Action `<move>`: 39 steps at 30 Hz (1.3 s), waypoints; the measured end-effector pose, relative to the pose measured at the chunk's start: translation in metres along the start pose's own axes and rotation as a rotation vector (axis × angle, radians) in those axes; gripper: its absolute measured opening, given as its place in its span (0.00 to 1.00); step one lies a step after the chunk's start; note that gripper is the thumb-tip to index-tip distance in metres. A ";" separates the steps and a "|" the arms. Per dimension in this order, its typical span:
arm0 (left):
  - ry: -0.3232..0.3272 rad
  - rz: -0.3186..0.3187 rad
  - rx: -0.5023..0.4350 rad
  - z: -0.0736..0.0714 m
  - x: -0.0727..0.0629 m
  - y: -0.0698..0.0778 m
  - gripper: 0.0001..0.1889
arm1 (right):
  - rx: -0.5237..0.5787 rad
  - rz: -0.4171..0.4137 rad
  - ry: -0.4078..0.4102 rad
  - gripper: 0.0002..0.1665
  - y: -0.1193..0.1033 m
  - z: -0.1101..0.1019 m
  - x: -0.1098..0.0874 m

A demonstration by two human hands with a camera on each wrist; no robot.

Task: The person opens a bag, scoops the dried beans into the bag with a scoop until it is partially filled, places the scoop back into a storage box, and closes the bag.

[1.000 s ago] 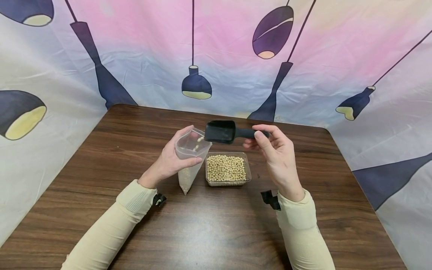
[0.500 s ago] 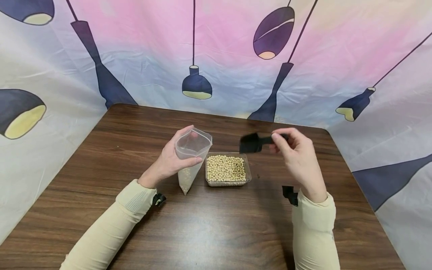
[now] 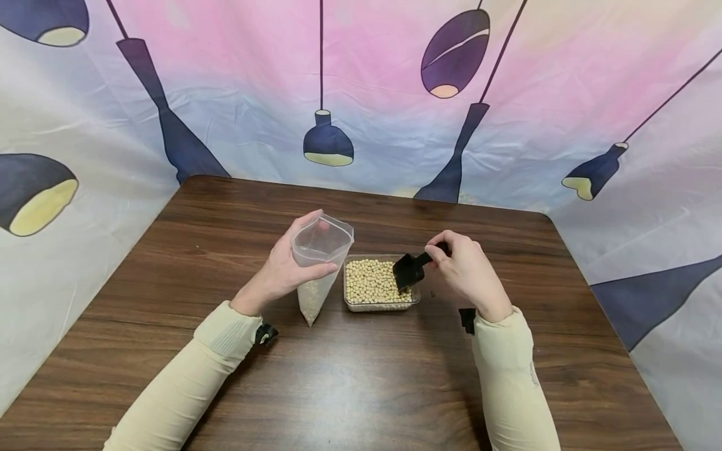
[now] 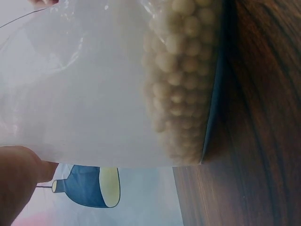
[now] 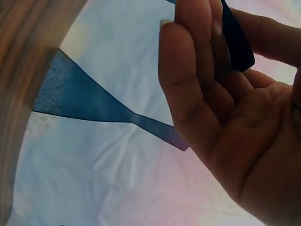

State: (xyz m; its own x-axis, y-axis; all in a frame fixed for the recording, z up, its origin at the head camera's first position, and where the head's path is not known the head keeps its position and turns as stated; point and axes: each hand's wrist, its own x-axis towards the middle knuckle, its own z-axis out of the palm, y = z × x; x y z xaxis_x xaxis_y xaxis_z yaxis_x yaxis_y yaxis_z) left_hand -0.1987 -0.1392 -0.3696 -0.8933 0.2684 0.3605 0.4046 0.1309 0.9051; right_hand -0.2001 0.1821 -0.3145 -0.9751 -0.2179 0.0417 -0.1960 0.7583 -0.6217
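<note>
Scoop [image 3: 408, 273] lowered to beans [image 3: 368, 280], gripped w/ R hand [image 3: 467, 268], apart frm L hand [image 3: 282, 268].

wood-grain table [image 3: 333, 388]; on it, clear tub [image 3: 376, 307] of beans [image 3: 368, 280]

The plastic bag [image 4: 108, 89] looks smooth, the wood-grain table [image 3: 333, 382] glossy.

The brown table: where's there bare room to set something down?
One free patch lies between the left sleeve and right sleeve, in front of the clear tub. Others lie outside each sleeve, out to the edges of the table. The middle is crowded: the left hand holds the bag beside the tub, the right hand the scoop at the tub's right end.
</note>
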 end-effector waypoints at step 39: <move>0.002 0.006 -0.012 0.000 0.000 0.000 0.46 | 0.097 0.170 -0.438 0.19 0.043 0.022 0.025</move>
State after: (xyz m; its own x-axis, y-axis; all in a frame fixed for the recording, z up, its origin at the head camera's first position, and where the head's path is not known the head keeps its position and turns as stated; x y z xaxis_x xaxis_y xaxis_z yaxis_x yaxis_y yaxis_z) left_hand -0.1991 -0.1388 -0.3698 -0.8913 0.2676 0.3660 0.4074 0.1182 0.9056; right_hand -0.2307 0.1956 -0.3572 -0.8530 -0.3498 -0.3873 -0.0066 0.7493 -0.6622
